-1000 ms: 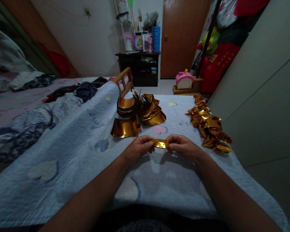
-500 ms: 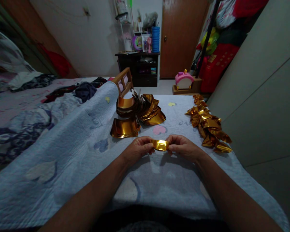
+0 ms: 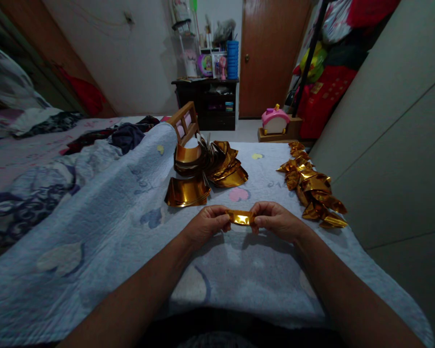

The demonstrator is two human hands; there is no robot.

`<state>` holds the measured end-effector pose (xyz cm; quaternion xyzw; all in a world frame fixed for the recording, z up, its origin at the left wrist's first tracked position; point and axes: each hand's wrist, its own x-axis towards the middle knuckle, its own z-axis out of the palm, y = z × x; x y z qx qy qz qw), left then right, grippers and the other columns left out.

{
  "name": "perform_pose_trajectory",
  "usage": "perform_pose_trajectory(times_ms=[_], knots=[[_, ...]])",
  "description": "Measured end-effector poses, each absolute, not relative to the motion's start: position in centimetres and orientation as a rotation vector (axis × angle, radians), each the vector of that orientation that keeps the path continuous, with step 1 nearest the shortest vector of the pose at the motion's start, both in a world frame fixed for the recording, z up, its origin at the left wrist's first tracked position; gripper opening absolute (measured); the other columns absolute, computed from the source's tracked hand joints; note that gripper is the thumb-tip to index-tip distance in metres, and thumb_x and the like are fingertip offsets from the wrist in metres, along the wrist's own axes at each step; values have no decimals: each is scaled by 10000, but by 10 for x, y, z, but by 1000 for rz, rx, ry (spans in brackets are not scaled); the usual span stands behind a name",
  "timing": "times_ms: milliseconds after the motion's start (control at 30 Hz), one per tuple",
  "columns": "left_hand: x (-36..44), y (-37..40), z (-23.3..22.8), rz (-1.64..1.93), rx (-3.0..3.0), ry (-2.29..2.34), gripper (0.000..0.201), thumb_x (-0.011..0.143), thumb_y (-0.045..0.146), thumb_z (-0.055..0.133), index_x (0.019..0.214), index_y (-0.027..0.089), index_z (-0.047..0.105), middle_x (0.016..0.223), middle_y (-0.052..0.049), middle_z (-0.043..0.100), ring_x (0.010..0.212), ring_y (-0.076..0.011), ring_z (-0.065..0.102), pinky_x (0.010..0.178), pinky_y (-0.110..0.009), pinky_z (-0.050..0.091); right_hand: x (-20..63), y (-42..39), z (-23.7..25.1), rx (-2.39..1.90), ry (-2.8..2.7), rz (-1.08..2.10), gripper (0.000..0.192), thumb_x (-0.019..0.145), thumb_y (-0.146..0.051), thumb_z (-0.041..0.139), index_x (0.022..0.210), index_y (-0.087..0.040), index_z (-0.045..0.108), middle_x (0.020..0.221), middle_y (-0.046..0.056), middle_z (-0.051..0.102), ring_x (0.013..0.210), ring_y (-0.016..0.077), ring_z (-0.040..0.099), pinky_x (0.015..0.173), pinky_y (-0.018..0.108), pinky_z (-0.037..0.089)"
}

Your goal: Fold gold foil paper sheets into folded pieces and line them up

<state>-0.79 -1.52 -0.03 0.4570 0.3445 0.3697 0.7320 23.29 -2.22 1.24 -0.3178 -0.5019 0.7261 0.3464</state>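
Gold foil strip (image 3: 239,218) lies horiz, left-right; L hand (image 3: 207,224) & R hand (image 3: 273,221) fingers pinch its ends.

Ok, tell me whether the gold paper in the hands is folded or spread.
Folded: the gold paper is a narrow strip pinched between left hand and right hand.

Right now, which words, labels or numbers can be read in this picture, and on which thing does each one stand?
None can be read.
Blue quilt, near the gold sheets: faint marks, too blurred.
Red bag: yellow label, too small.
Items on the dark shelf: print too small.
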Motion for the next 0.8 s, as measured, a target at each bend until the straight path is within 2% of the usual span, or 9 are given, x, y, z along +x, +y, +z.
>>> perform_pose_trajectory(times_ms=[233,400,800], knots=[[-6,-14,-5,828,973,765,349,639,402,905,817,135,767,653,-19,661,570,-83,544,561,-193,401,232,-22,8,-849,-1309,1860,318,726,-393,855,812,-167,648,636,-16,668,520,99,558,503,223,381],[-4,-14,-2,847,951,750,348,640,377,913,817,123,754,656,-18,666,557,-79,558,548,-187,415,233,-22,8,-850,-1311,1855,342,720,-397,857,818,-175,616,653,-23,657,545,98,571,510,211,375],[-3,-15,-3,820,828,675,417,619,347,939,812,126,643,669,-20,687,561,-108,634,544,-187,494,233,-21,4,-923,-1300,1811,344,707,-407,848,825,-180,618,633,-17,644,502,85,474,461,210,274]])
